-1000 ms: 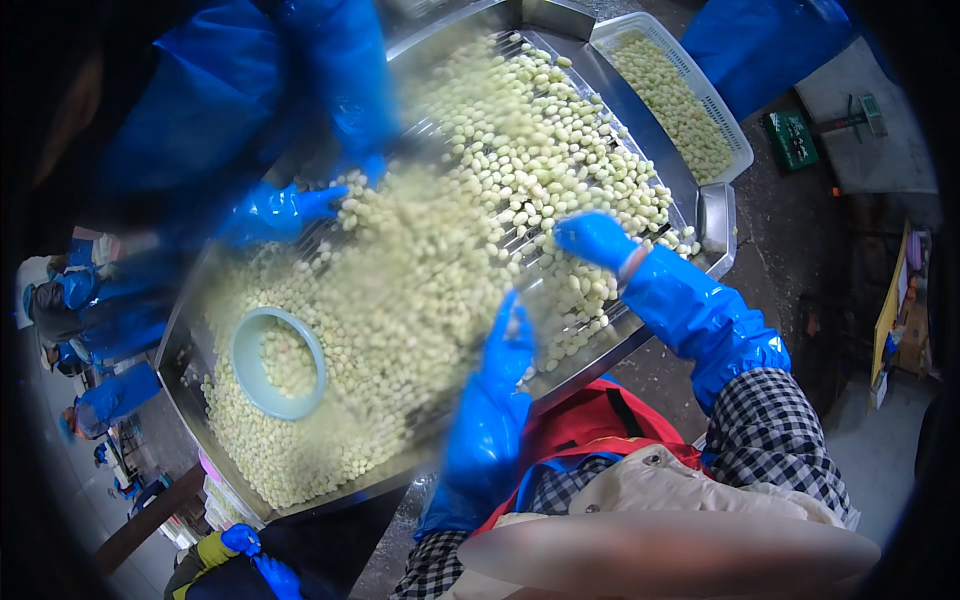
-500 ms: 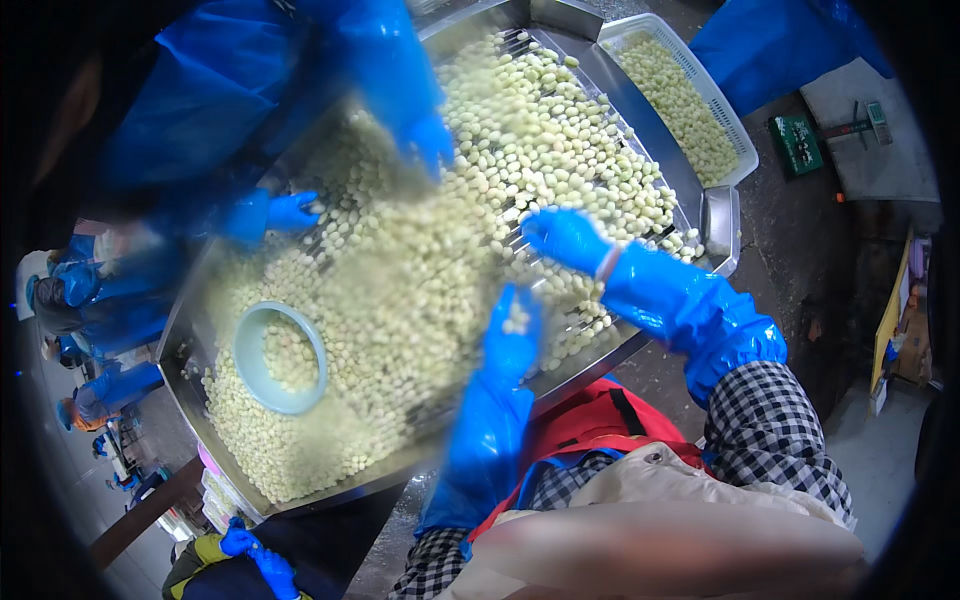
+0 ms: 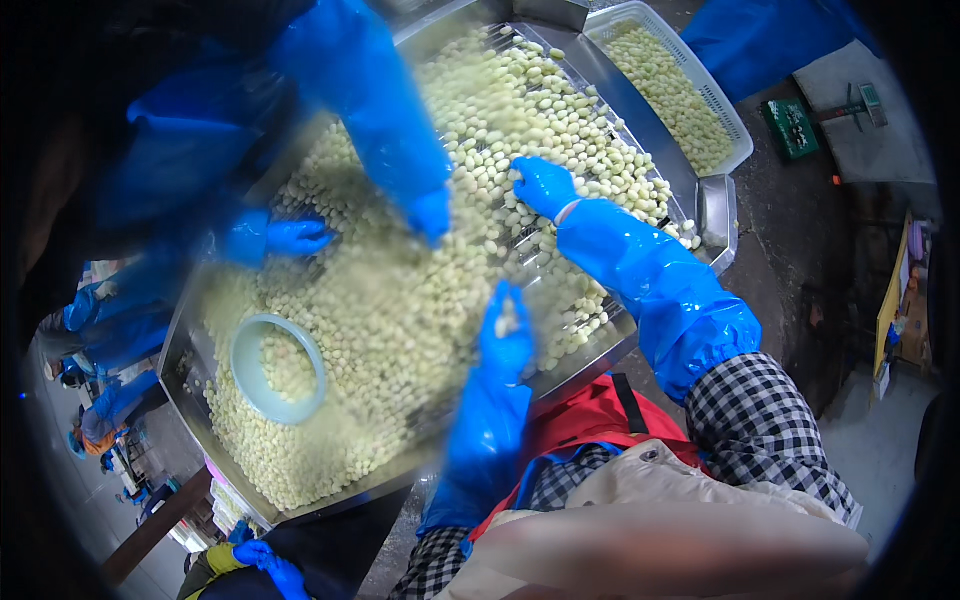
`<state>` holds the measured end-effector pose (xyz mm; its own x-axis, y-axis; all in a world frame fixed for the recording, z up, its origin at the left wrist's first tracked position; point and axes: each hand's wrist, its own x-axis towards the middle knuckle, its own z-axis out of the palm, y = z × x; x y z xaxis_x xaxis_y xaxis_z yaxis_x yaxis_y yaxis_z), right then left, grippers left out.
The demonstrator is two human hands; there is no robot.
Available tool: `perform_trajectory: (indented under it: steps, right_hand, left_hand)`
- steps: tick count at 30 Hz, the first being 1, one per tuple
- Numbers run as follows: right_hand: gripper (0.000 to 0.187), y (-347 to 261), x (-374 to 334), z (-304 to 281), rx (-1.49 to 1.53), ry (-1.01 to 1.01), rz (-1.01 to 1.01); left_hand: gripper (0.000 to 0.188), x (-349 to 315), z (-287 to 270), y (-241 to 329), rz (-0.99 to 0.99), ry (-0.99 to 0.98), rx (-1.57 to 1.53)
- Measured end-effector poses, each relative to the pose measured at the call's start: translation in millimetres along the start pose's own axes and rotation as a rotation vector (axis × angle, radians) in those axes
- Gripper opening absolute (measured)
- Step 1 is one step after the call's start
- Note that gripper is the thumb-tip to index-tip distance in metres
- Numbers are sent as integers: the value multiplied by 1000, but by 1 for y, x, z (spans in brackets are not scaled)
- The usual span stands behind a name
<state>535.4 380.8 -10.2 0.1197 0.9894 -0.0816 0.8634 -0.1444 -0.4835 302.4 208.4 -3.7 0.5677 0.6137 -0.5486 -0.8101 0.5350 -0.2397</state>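
Note:
My left hand, in a blue glove, is over the near side of the metal sorting tray. Its fingers curl around a few pale green oval fruits, blurred. My right hand, also gloved in blue, is farther out over the spread of fruits on the slatted part of the tray. Its fingers are bent and closed at the tips; what they hold, if anything, is hidden.
A pale blue bowl containing fruits rests on the heap at left. Across the tray, another person's blue-gloved hands work among the fruits. A white basket of fruits stands beyond the right edge, near a green box.
My right hand has moved up and slightly left over the fruits, its fingers now curled. My left hand stays near the same place. The other person's hand has reached lower into the heap.

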Motion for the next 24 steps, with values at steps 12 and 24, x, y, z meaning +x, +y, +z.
perform_trajectory:
  steps: [12, 24]
  right_hand:
    - [23, -41, -19, -26, -32, -63, 226]
    - [24, 47, -51, -89, 254, 263, 311]
  left_hand:
    - [38, 2, 16, -13, 167, 164, 417]
    - [43, 4, 34, -14, 98, 146, 145]
